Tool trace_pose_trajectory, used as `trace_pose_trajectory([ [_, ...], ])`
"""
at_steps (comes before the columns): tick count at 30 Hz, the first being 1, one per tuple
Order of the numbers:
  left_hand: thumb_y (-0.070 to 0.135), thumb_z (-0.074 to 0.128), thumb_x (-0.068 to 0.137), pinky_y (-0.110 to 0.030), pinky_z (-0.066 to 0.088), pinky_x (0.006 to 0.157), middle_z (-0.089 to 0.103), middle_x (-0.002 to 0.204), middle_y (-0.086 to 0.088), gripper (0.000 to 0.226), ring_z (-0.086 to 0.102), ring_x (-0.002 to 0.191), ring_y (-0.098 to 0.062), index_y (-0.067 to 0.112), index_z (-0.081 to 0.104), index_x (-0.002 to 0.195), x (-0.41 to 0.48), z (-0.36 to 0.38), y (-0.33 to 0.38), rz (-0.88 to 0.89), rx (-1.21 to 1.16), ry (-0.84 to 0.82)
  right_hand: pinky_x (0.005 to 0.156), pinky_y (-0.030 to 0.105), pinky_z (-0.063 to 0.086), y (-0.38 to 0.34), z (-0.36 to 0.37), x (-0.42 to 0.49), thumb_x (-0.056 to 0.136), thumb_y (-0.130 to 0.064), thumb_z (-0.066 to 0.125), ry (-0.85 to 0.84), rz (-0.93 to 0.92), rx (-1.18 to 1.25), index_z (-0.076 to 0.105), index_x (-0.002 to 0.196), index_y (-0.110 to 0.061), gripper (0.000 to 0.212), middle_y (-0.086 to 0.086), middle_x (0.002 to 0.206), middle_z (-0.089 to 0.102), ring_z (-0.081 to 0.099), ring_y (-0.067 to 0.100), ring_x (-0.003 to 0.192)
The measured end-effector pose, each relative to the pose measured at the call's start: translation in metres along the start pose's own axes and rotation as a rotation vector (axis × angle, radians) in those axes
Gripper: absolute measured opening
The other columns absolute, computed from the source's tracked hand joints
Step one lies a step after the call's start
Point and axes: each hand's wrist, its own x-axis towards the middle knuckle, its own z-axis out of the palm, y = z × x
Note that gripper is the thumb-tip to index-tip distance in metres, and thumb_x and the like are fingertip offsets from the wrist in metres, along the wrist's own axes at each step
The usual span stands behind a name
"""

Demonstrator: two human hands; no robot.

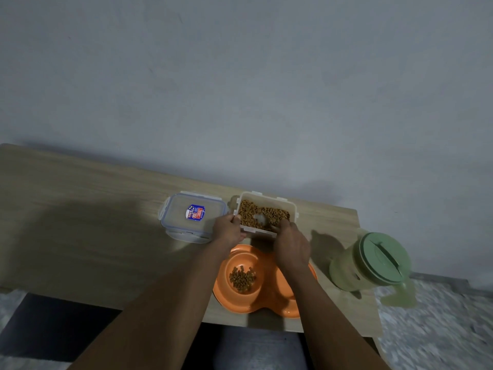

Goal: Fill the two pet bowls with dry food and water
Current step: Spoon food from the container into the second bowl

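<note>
My left hand (pixel 229 228) grips the near-left corner of the food container (pixel 267 198), thumb hooked at the rim and fingers wrapped under the wall. My right hand (pixel 292 243) reaches over the near rim, and its fingers (pixel 283 225) curl down into the kibble (pixel 250 213). The tips are buried, so I cannot tell whether they pinch any pieces. The container sits on the table (pixel 80 222) just beyond both sets of fingers. Its lid (pixel 192 218) lies flat just left of my left fingers. The orange double bowl (pixel 226 295) lies behind my knuckles, towards my wrists, with a small heap of food (pixel 242 279) in its left well. My right forearm covers the other well. I judge the container stiff, thin-walled plastic, light with this little in it and likely to skate on the smooth wood, so the bracing hand matters. The kibble is dry, loose and hard, so it spills from a lax pinch, and a cupped scoop should carry better. The green pitcher (pixel 373 265) stands closed, well right of my right fingers. It will probably be heavy if full, so I would lift it by the body.
</note>
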Motion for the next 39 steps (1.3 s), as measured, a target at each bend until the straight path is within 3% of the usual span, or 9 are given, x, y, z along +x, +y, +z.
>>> trace_pose_trajectory([
  [7,0.015,0.048,0.104,-0.034,0.061,0.080,0.060,0.132,-0.017,0.037,0.071,0.099,-0.031,0.007,0.053,0.139,0.000,0.000,0.000,-0.012,0.011,0.016,0.070,0.041,0.056,-0.013,0.005,-0.003,0.100,-0.020,0.044,-0.011,0.058,0.206,0.060,0.098,-0.021,0.016,0.003,0.094,0.066,0.064,0.024,0.080],
  [15,0.016,0.048,0.104,-0.032,0.062,0.078,0.060,0.132,-0.016,0.035,0.074,0.090,-0.026,0.009,0.054,0.138,0.000,-0.001,0.000,-0.018,0.005,0.010,0.060,0.033,0.048,-0.012,0.005,0.000,0.103,-0.022,0.045,-0.007,0.133,0.315,0.059,0.094,-0.024,0.017,-0.003,0.076,0.059,0.056,0.016,0.066],
  [19,0.014,0.046,0.104,-0.036,0.062,0.081,0.065,0.121,-0.017,0.029,0.071,0.098,-0.031,0.004,0.060,0.128,-0.001,-0.001,0.000,0.016,0.051,0.021,0.059,0.032,0.039,-0.002,0.000,0.002,0.101,-0.018,0.045,0.016,0.164,0.305,0.061,0.094,-0.019,0.018,0.003,0.084,0.064,0.055,0.022,0.070],
  [23,0.015,0.044,0.105,-0.039,0.061,0.082,0.069,0.108,-0.017,0.028,0.073,0.090,-0.030,0.002,0.063,0.121,0.000,0.001,-0.003,0.040,0.079,0.052,0.058,0.032,0.040,0.006,-0.001,0.007,0.099,-0.017,0.045,0.020,0.170,0.313,0.064,0.095,-0.018,0.020,0.008,0.089,0.069,0.063,0.030,0.078],
  [28,0.014,0.045,0.105,-0.037,0.061,0.081,0.068,0.104,-0.015,0.028,0.072,0.095,-0.031,0.002,0.062,0.123,-0.002,0.003,-0.003,0.046,0.081,0.059,0.065,0.034,0.049,0.011,-0.004,0.008,0.103,-0.024,0.045,0.062,0.154,0.342,0.066,0.112,-0.016,0.025,0.007,0.099,0.072,0.066,0.028,0.084],
  [34,0.015,0.045,0.105,-0.038,0.060,0.083,0.064,0.101,-0.011,0.030,0.070,0.100,-0.033,0.003,0.060,0.127,-0.005,0.003,-0.002,0.033,0.045,0.046,0.061,0.031,0.047,0.014,-0.016,-0.011,0.103,-0.024,0.047,0.108,0.075,0.386,0.064,0.107,-0.016,0.019,0.003,0.091,0.070,0.064,0.022,0.076],
  [37,0.015,0.046,0.105,-0.039,0.060,0.084,0.065,0.104,-0.012,0.025,0.070,0.101,-0.033,0.006,0.062,0.121,-0.004,0.002,-0.001,0.026,0.038,0.027,0.057,0.029,0.045,0.016,-0.023,-0.029,0.101,-0.026,0.049,0.136,0.034,0.400,0.063,0.105,-0.019,0.016,0.001,0.088,0.071,0.064,0.019,0.073],
  [39,0.018,0.047,0.104,-0.044,0.060,0.086,0.068,0.108,-0.014,0.020,0.069,0.100,-0.033,0.010,0.065,0.107,-0.004,0.000,0.000,0.018,0.039,0.028,0.055,0.028,0.046,0.018,-0.026,-0.047,0.100,-0.027,0.051,0.135,-0.009,0.391,0.061,0.100,-0.023,0.010,-0.003,0.088,0.069,0.064,0.015,0.073],
])
